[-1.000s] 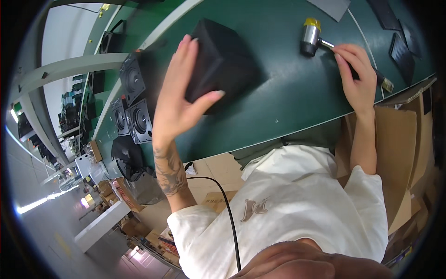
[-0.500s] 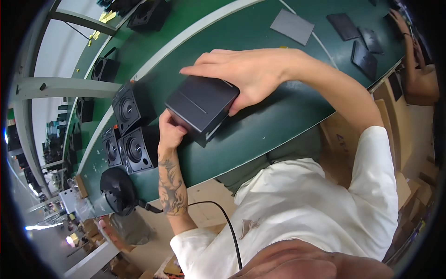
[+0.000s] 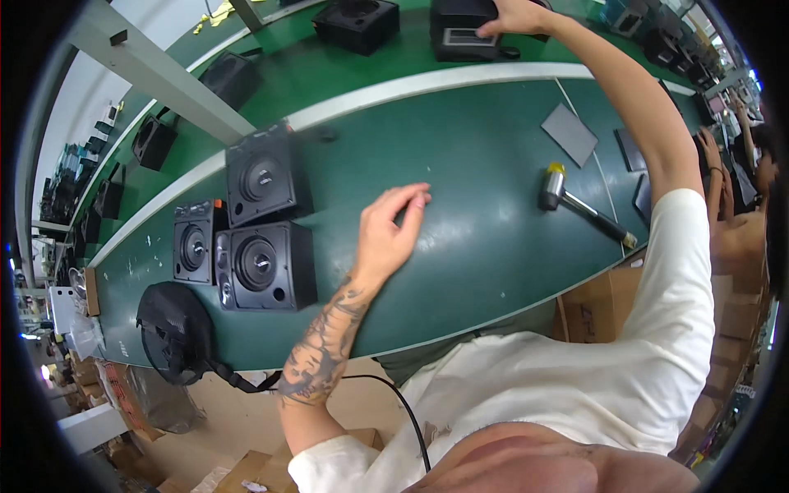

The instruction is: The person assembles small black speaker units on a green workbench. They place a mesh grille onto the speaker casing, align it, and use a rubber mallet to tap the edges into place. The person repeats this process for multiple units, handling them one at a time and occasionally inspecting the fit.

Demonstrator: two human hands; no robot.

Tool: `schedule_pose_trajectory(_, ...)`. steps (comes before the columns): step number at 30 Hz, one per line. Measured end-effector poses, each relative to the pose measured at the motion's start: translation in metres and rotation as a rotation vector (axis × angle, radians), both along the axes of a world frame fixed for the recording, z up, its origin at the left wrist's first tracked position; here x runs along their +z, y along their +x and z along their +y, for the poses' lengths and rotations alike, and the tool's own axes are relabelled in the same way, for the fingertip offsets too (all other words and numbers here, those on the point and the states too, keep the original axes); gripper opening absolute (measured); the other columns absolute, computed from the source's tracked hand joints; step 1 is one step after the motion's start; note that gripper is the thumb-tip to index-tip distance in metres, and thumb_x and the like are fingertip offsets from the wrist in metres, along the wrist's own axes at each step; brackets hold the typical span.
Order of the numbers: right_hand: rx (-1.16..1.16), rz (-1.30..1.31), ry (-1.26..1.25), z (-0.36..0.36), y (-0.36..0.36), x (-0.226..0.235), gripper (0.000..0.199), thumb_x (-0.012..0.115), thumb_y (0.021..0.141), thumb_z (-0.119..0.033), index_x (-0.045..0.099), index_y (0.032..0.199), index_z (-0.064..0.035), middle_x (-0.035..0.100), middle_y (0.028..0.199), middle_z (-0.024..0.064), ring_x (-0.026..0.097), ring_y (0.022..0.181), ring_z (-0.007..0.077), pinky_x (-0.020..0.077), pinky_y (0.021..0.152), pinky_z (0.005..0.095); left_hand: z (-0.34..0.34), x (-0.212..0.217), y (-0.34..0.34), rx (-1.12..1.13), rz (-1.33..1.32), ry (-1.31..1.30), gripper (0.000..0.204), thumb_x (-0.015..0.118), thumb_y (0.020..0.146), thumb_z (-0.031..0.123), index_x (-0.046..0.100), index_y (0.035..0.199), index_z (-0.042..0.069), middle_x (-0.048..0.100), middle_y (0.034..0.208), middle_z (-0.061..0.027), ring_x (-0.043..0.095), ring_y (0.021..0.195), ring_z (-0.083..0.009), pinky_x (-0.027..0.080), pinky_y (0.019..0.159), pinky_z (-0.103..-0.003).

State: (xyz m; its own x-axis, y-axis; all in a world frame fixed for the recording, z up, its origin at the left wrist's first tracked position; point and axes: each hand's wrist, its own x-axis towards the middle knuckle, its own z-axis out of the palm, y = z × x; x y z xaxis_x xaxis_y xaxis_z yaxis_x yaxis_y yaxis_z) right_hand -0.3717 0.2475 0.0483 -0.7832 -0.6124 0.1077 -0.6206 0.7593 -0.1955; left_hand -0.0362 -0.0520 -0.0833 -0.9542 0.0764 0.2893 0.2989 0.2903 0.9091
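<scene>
My right hand [image 3: 514, 16] reaches out to the far green strip and grips a black box [image 3: 463, 41], its thumb against a grey-framed panel. The top of that box is cut off by the picture's edge. Over the near green bench [image 3: 460, 271], my left hand [image 3: 390, 226] hovers or rests with fingers curled toward the thumb, nothing seen in it. To its left stand three black speakers with round cones: an upper one [image 3: 263, 181], a lower one [image 3: 267, 267] and a smaller one [image 3: 196, 242].
A hammer [image 3: 585, 204] and a flat grey panel [image 3: 569, 135] lie at the right. A black mesh-covered round object with a strap [image 3: 174, 333] sits by the left front edge. Another black box [image 3: 357, 25] stands beyond the pale rail [image 3: 427, 84]. Co-workers' arms [image 3: 713, 164] show far right.
The black box held between both hands is gone from the near bench. My right hand has moved up and away to the far strip; the left has moved right, emptied. The hammer now shows.
</scene>
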Motion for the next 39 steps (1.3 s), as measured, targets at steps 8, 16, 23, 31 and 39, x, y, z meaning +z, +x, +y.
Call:
schedule_pose_trajectory(8,0.143,-0.162,0.031,-0.186,-0.017,0.018,0.118,0.064,0.084,-0.076,0.024,0.159,0.0063,0.034,0.158,0.0365,0.038,0.147,0.0431,0.0312,0.122,0.043,-0.006,0.008,0.006,0.041,-0.035,-0.016,0.017,0.065,0.097,0.007,0.074,0.111,0.0,0.077,0.098,-0.0136,0.074,0.092,-0.0243,0.057,0.083,-0.033)
schedule_pose_trajectory(16,-0.106,-0.06,0.158,-0.212,-0.083,-0.065,0.13,0.07,0.075,-0.071,0.005,0.165,-0.003,0.016,0.168,0.0294,0.026,0.152,0.0467,0.0296,0.122,0.0482,-0.005,0.006,0.004,0.027,-0.012,-0.001,0.019,0.065,0.098,0.007,0.072,0.114,0.001,0.077,0.098,-0.0132,0.074,0.091,-0.0247,0.058,0.084,-0.034)
schedule_pose_trajectory(23,0.368,-0.234,-0.051,-0.173,0.071,0.037,0.12,0.083,0.076,-0.042,0.012,0.163,0.0003,0.025,0.162,0.0304,0.033,0.149,0.0409,0.0287,0.123,0.0413,-0.009,-0.002,0.004,0.089,-0.172,0.269,0.023,0.063,0.103,0.012,0.07,0.118,-0.003,0.077,0.101,-0.01,0.072,0.095,-0.0151,0.055,0.088,-0.029)
schedule_pose_trajectory(31,0.999,-0.448,-0.021,-0.063,0.294,0.054,0.11,0.086,0.064,-0.032,0.036,0.158,-0.0048,0.038,0.156,0.0253,0.04,0.142,0.0457,0.0346,0.112,0.0561,-0.014,0.024,-0.003,-0.273,-0.487,0.764,0.056,0.051,0.108,0.038,0.049,0.145,-0.003,0.059,0.14,-0.0192,0.058,0.128,-0.027,0.045,0.111,-0.041)
schedule_pose_trajectory(39,1.046,-0.136,-0.204,-0.048,0.293,-0.035,0.103,0.085,0.067,-0.03,0.04,0.158,-0.0147,0.039,0.158,0.0192,0.032,0.149,0.0444,0.0257,0.121,0.0608,-0.009,0.026,0.023,-0.539,-0.572,0.629,0.077,0.054,0.104,0.033,0.019,0.163,-0.001,0.032,0.165,-0.0193,0.036,0.151,-0.0297,0.029,0.125,-0.041)
